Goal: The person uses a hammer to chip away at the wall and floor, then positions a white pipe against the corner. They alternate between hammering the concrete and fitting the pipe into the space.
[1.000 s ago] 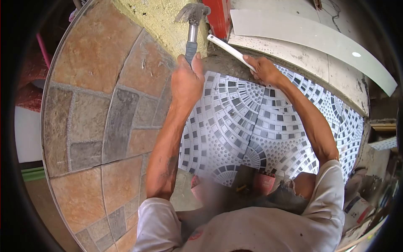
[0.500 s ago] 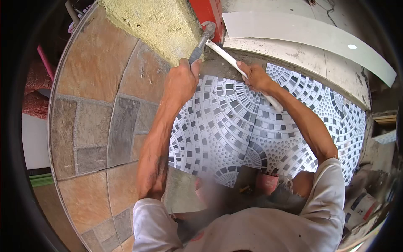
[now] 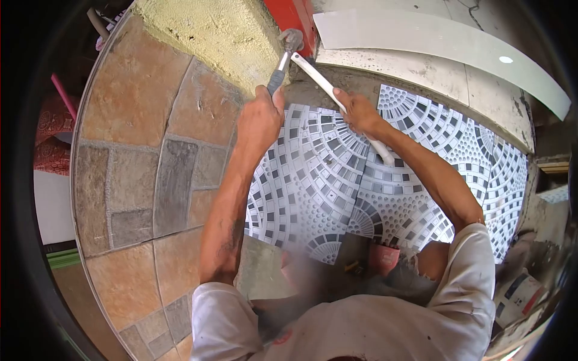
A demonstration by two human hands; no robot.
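Observation:
My left hand (image 3: 259, 119) is closed around the grey grip of a hammer (image 3: 278, 77), its metal head pointing away from me near the foot of a red post. In my right hand (image 3: 359, 113) is a long white stick (image 3: 318, 77) with a small hole at its far end. That end sits right beside the hammer's neck, over a bare grey strip of floor (image 3: 307, 90). The stick's near end slants down over the black, white and grey patterned floor tiles (image 3: 325, 174).
To the left is a surface of brown and grey stone-look tiles (image 3: 135, 102). Rough yellowish plaster (image 3: 205, 36) and the red post (image 3: 295, 18) stand ahead. A white curved strip (image 3: 433, 45) lies along a ledge (image 3: 415, 75). A bag (image 3: 519, 299) sits at lower right.
The hammer and white stick appear slightly further left and a little higher, with both hands still around them. The whole view has shifted slightly.

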